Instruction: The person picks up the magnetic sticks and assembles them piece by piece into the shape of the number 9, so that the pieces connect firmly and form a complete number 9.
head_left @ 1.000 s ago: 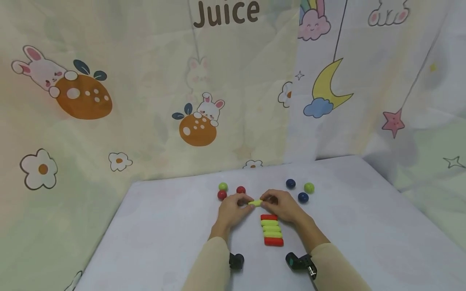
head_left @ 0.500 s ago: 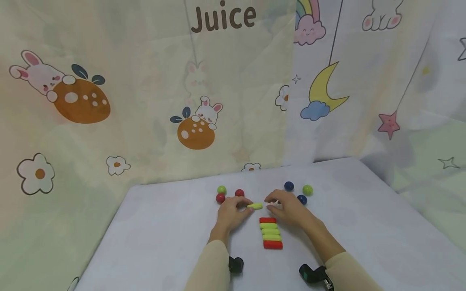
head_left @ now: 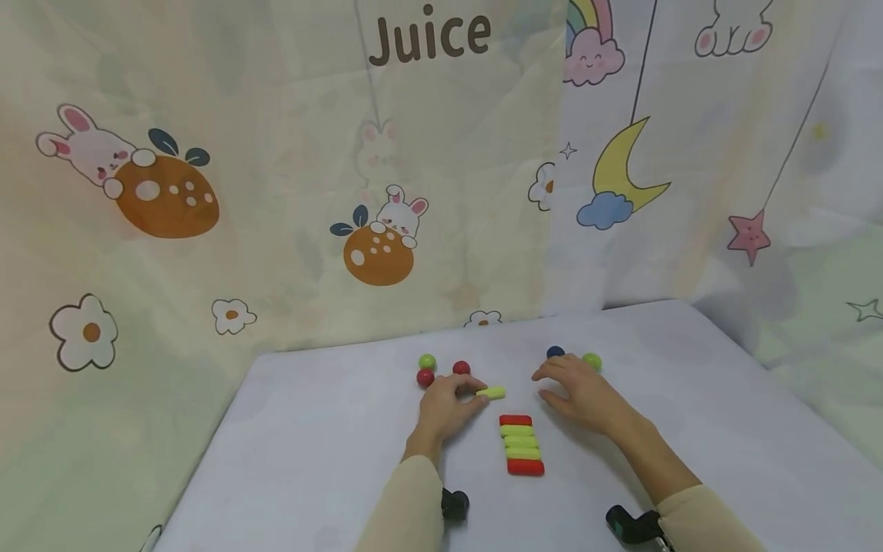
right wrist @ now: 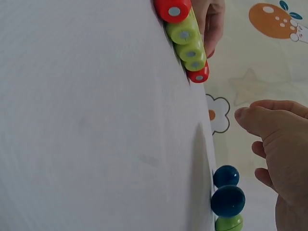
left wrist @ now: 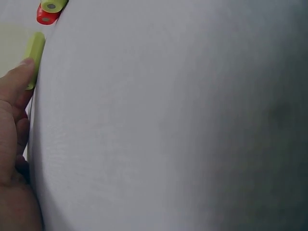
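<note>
My left hand [head_left: 441, 412] pinches a yellow-green magnetic rod [head_left: 493, 393] at its left end, between thumb and fingers. That rod [left wrist: 36, 45] points away from the thumb in the left wrist view. My right hand [head_left: 586, 395] holds nothing; its fingers are loosely bent near the blue ball [head_left: 555, 352]. The right wrist view shows two blue balls [right wrist: 228, 201] below this hand, one of them hidden by it in the head view. Nearer the body lies a row of rods: yellow-green ones [head_left: 521, 442] between a red rod [head_left: 516, 420] and another red rod [head_left: 526, 467].
Behind the left hand sit a green ball [head_left: 427, 361] and two red balls [head_left: 425, 378]. Another green ball [head_left: 592, 361] is just behind the right hand. The white-covered table [head_left: 331, 452] meets a printed cloth backdrop [head_left: 290, 192] at its far edge.
My right hand has let go of the yellow-green rod's right end and moved right toward the blue balls, covering one. The left hand keeps its pinch on the rod, nearly in place.
</note>
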Tool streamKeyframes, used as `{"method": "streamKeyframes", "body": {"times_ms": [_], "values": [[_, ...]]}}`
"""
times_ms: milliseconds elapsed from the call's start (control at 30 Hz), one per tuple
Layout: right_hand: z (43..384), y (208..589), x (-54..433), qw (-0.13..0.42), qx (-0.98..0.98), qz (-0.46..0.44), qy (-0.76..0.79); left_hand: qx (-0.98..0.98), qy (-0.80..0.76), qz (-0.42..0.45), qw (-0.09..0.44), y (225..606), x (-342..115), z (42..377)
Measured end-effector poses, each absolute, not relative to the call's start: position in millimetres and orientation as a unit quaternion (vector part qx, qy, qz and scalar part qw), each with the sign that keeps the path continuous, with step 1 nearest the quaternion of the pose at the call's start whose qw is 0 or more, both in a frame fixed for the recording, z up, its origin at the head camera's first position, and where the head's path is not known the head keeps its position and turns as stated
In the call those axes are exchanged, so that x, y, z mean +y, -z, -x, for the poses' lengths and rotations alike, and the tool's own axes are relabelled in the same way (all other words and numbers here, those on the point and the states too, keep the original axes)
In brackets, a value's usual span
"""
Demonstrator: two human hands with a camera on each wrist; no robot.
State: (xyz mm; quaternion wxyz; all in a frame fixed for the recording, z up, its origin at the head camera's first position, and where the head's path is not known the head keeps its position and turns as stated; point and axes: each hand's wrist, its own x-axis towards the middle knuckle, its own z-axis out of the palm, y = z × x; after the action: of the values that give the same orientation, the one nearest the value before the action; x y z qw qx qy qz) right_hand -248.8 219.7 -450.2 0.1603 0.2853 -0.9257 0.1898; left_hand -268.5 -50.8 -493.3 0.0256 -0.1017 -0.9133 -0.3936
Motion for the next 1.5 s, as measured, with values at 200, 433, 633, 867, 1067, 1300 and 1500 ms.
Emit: {"method": "streamKeyframes", "body": {"times_ms": [200, 433, 633, 867, 1067, 1300, 1500], "values": [[248.4, 452.5, 229.7, 0.181, -0.92, -0.293, -0.186, -0.913, 0.396, 0.098, 0.026, 493.6, -49.9, 266.1], [248.0, 456.6, 241.2, 0.195, -0.918, -0.287, -0.192, -0.913, 0.394, 0.102, 0.031, 492.3, -50.2, 266.8], [247.9, 460.6, 249.9, 0.183, -0.921, -0.285, -0.19, -0.914, 0.393, 0.097, 0.028, 492.1, -50.4, 267.0], [245.5, 464.0, 258.5, 0.143, -0.936, -0.251, -0.2, -0.915, 0.392, 0.095, 0.022, 493.4, -49.8, 268.1], [245.5, 466.0, 262.5, 0.127, -0.935, -0.257, -0.208, -0.913, 0.397, 0.094, 0.023, 492.1, -49.6, 267.4], [242.3, 469.3, 261.1, 0.114, -0.93, -0.257, -0.236, -0.913, 0.397, 0.089, 0.027, 490.9, -48.6, 266.8], [242.4, 471.4, 254.8, 0.108, -0.933, -0.24, -0.247, -0.915, 0.394, 0.082, 0.025, 490.5, -48.3, 265.5]]}}
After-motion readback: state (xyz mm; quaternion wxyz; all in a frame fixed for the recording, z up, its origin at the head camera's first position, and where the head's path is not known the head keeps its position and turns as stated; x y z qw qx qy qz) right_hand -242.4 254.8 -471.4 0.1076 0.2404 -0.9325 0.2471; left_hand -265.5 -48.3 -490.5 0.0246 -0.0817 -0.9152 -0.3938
